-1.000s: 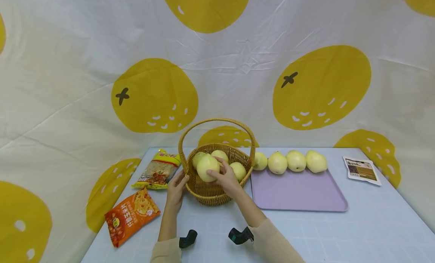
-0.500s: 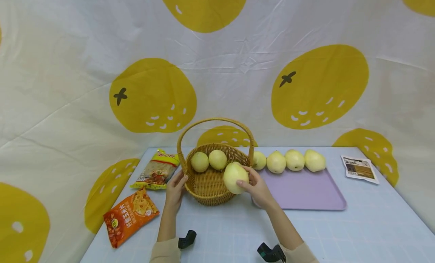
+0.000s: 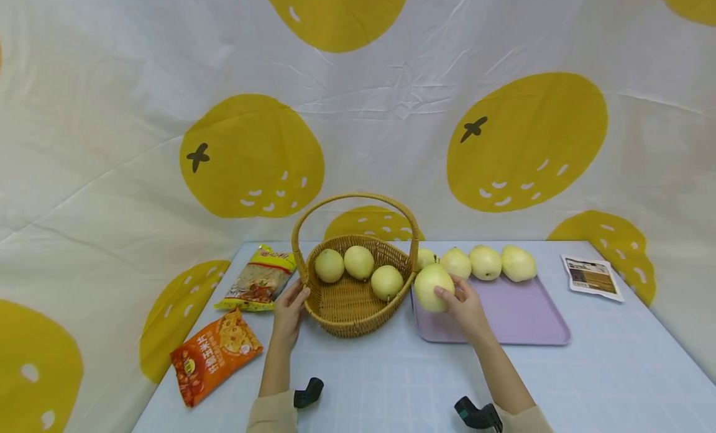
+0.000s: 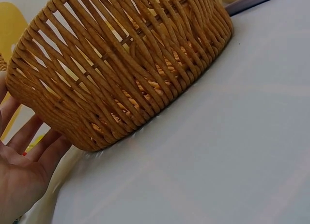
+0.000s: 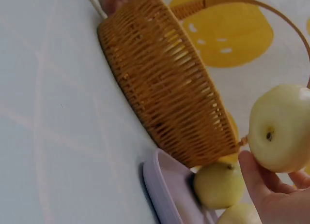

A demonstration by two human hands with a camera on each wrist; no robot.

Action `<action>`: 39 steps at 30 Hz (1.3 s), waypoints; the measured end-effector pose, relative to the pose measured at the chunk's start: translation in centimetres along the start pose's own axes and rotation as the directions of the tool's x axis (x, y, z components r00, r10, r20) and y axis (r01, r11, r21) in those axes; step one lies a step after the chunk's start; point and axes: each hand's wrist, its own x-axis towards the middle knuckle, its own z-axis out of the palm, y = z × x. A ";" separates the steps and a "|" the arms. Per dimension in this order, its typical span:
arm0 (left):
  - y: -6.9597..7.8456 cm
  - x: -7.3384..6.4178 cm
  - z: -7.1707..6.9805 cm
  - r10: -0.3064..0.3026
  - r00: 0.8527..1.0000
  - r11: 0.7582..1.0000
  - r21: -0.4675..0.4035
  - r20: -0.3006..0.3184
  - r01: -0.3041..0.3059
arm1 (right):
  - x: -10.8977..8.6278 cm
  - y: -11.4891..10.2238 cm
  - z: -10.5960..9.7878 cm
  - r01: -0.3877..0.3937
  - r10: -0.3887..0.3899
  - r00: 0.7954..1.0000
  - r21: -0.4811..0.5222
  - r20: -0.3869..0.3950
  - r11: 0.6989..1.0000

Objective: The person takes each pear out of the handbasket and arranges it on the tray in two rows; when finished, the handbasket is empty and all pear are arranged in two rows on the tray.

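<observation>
My right hand (image 3: 465,304) grips a pale yellow-green pear (image 3: 432,287) above the left end of the lilac tray (image 3: 511,315). In the right wrist view that pear (image 5: 281,129) is off the tray, with fingers and thumb around its side. My left hand (image 3: 288,312) holds the left side of a brown wicker basket (image 3: 347,327), thumb at the rim; in the left wrist view its fingers (image 4: 48,145) lie against the outer wall. Three pears sit inside the basket, one of them a pear (image 3: 387,282) at the right. Several more pears (image 3: 485,263) line the tray's back edge.
Left of the basket lie a yellow noodle packet (image 3: 260,281) and an orange snack bag (image 3: 217,357). A small white-and-brown packet (image 3: 592,278) lies at the far right. The basket's tall handle (image 3: 358,197) arches over it. A patterned cloth (image 3: 386,141) hangs behind the table.
My right hand has carried the pear from over the basket rightwards to above the tray. My left hand has stayed at the basket's left side.
</observation>
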 end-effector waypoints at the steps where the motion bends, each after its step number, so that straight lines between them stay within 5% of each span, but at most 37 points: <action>1: 0.0 0.0 0.0 0.001 1.000 1.000 -0.001 -0.002 -0.001 | 0.2 0.1 -0.2 -0.012 0.012 1.000 -0.003 -0.016 1.000; 12: -0.1 0.0 -0.1 0.009 1.000 1.000 0.007 -0.012 -0.009 | 1.5 2.0 -0.7 -0.133 0.126 0.986 -0.056 -0.109 0.990; 22: 0.1 -0.1 -0.1 -0.002 1.000 1.000 0.006 -0.001 0.002 | 2.2 4.5 0.5 -0.059 0.021 0.984 -0.214 -0.175 0.975; 31: 0.1 -0.1 0.0 0.002 1.000 1.000 0.002 -0.003 -0.002 | 2.2 5.2 0.7 0.024 -0.056 0.993 -0.284 -0.102 0.958; 39: 0.1 -0.2 0.0 -0.005 1.000 1.000 0.001 -0.015 0.005 | 1.4 4.4 0.5 0.169 -0.162 0.985 -0.193 0.053 0.967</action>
